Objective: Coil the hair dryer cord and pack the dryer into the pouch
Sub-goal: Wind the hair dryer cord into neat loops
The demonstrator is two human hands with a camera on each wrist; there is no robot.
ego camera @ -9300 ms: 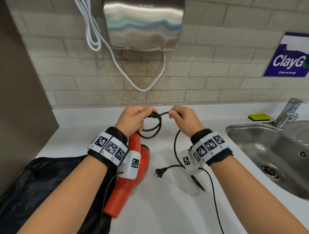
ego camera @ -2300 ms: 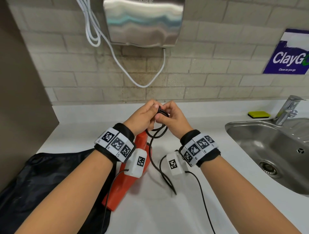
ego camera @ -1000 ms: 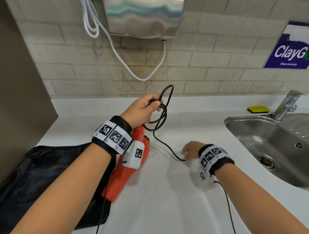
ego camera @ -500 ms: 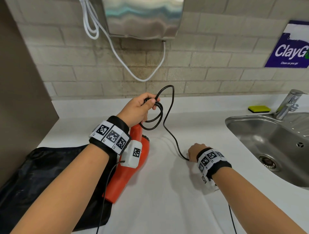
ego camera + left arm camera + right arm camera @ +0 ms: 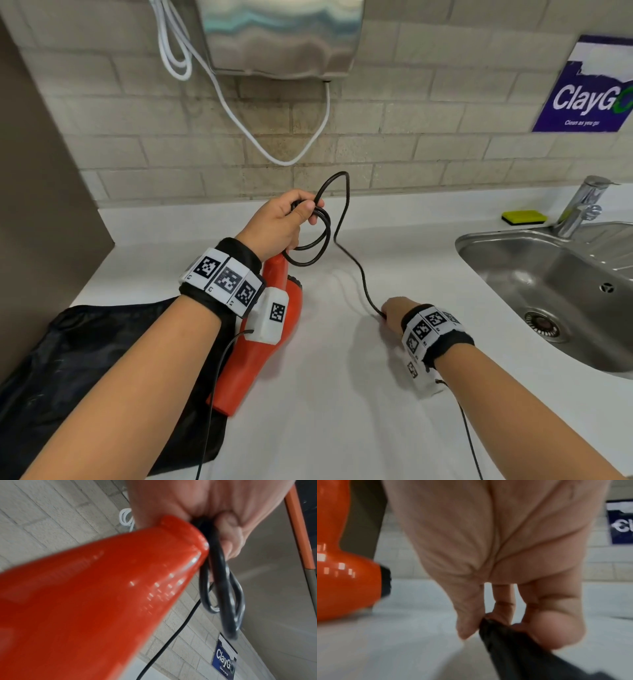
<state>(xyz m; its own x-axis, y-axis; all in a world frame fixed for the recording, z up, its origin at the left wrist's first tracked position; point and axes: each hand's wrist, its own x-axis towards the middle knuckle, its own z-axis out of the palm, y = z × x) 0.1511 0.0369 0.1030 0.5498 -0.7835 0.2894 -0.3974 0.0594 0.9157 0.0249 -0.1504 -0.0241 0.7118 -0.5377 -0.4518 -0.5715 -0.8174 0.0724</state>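
An orange hair dryer [image 5: 260, 346] lies on the white counter [image 5: 325, 411], partly over a black pouch [image 5: 85, 370] at the left. My left hand [image 5: 284, 222] grips the coiled loops of the black cord [image 5: 315, 246] above the dryer's handle [image 5: 102, 588]; the loops [image 5: 223, 595] hang from my curled fingers. One loop sticks up above the hand, and the loose cord [image 5: 359, 274] runs down across the counter to my right hand [image 5: 394, 311]. That hand pinches the cord's plug end [image 5: 501, 639] between thumb and fingers just over the counter.
A steel sink [image 5: 555, 294] with a tap [image 5: 582, 209] is set in the counter at the right, a yellow sponge [image 5: 524, 216] behind it. A hand dryer [image 5: 281, 34] with a white cable [image 5: 239, 113] hangs on the brick wall. A brown panel [image 5: 41, 188] stands at the left.
My hands, joined at the coil 2.3 s ago, have parted: the right went down to the counter and took the plug end, then drew slightly toward me. The left keeps holding the coil.
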